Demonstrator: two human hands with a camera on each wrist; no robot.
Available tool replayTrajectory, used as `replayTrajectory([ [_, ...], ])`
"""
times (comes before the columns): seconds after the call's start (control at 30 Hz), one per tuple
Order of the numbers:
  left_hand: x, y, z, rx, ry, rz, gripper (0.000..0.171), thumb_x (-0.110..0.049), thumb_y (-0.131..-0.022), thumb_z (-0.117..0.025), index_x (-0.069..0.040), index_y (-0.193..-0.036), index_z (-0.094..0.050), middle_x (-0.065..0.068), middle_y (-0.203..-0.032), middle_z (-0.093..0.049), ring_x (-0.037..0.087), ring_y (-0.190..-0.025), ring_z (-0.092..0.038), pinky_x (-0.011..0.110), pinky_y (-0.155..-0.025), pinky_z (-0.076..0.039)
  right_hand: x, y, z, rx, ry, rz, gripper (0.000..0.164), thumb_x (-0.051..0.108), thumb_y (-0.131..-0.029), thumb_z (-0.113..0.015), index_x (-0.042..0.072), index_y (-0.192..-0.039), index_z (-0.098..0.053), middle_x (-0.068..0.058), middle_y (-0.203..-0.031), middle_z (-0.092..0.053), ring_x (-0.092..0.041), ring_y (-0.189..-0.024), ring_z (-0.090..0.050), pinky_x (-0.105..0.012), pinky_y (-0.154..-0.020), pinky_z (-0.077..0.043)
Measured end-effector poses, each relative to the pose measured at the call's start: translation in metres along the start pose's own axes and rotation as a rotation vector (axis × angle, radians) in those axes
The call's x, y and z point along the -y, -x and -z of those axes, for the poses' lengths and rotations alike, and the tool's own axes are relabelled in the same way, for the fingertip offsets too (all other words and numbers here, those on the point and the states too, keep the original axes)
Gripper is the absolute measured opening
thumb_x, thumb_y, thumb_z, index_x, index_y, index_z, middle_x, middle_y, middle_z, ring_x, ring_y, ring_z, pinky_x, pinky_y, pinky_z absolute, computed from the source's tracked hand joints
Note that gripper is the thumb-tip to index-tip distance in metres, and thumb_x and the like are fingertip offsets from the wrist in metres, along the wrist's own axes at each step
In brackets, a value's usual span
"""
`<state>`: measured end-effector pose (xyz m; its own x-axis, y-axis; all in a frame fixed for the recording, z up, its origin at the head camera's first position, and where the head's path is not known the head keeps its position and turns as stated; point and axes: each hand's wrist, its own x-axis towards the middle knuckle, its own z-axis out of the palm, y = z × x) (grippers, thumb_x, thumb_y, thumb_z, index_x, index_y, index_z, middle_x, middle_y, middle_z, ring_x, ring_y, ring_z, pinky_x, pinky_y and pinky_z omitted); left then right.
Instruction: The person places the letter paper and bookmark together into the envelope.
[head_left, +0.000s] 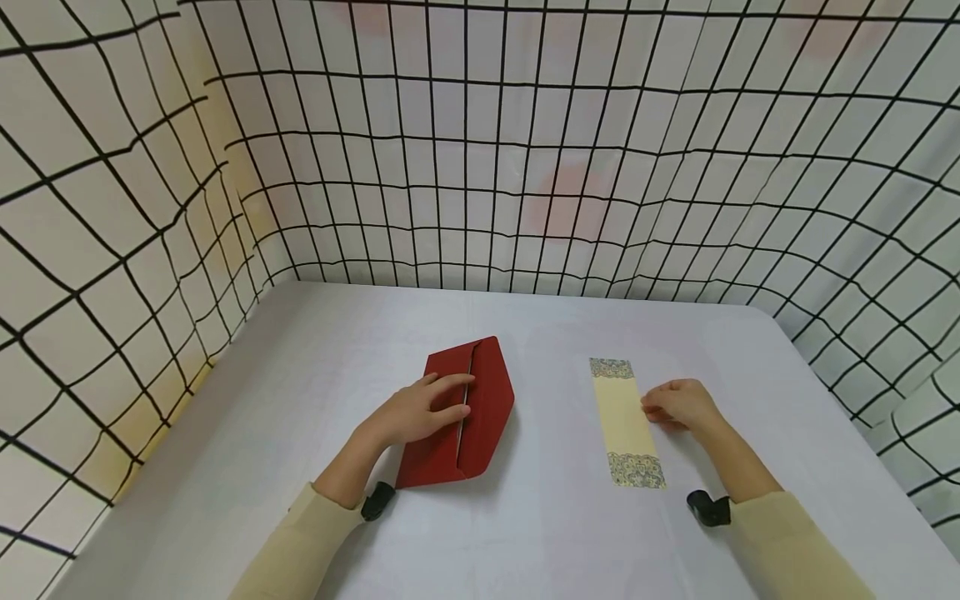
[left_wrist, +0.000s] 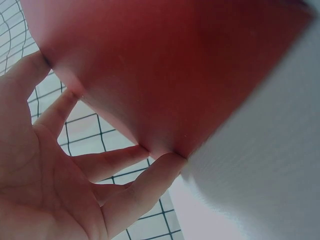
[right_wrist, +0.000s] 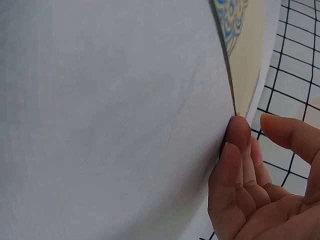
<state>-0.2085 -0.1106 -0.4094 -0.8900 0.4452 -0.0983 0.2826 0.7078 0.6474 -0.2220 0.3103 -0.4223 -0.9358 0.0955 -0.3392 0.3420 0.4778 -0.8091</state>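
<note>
Presently your left hand rests on the envelope, your right at the strip.
Mesh rises past the desk's far edge and along both side edges; a black cuff device sits by your right wrist. Your left fingers are spread, tips touching the red envelope, left of the desk's middle. Your right fingertips meet the strip's right-hand edge, right of the desk's middle; whether they pinch it, you cannot tell.
</note>
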Motion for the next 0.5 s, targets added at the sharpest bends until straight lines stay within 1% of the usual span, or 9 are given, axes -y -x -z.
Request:
replayTrajectory([
  [0.2,0.000,0.000,0.000,-0.002,-0.001,0.003,0.050,-0.046,-0.096,-0.058,-0.034,-0.143,-0.047,0.008,-0.145,-0.048,0.033,-0.144,-0.023,0.063,-0.103,-0.033,0.001,-0.004,-0.003,-0.033,0.128,0.009,0.031,0.020,-0.083,-0.070,-0.009,-0.094,-0.066,-0.002,-0.071,-0.066,-0.011,-0.061,-0.061,-0.026,-0.055,-0.050],
  [0.3,0.000,0.000,0.000,-0.003,0.002,0.005,0.050,-0.046,-0.096,-0.058,-0.034,-0.143,-0.047,0.009,-0.146,-0.047,0.034,-0.144,-0.023,0.063,-0.102,-0.033,0.002,-0.004,-0.007,-0.050,0.210,0.004,0.028,0.024,-0.082,-0.072,-0.003,-0.082,-0.069,-0.002,-0.065,-0.061,-0.013,-0.056,-0.054,-0.026,-0.051,-0.045],
  [0.4,0.000,0.000,0.000,-0.003,0.003,0.009,0.051,-0.047,-0.095,-0.058,-0.035,-0.143,-0.047,0.009,-0.146,-0.047,0.034,-0.144,-0.023,0.063,-0.102,-0.033,0.004,-0.004,-0.010,-0.054,0.279,0.003,0.025,0.026,-0.081,-0.074,0.002,-0.074,-0.067,0.001,-0.058,-0.055,-0.012,-0.052,-0.049,-0.026,-0.049,-0.040],
  [0.5,0.000,0.000,0.000,-0.005,0.002,0.010,0.050,-0.047,-0.095,-0.058,-0.035,-0.143,-0.048,0.008,-0.146,-0.047,0.033,-0.144,-0.024,0.063,-0.103,-0.033,0.005,-0.003,-0.013,-0.056,0.323,-0.001,0.024,0.026,-0.081,-0.075,0.004,-0.073,-0.066,0.001,-0.053,-0.051,-0.013,-0.049,-0.046,-0.027,-0.048,-0.036],
])
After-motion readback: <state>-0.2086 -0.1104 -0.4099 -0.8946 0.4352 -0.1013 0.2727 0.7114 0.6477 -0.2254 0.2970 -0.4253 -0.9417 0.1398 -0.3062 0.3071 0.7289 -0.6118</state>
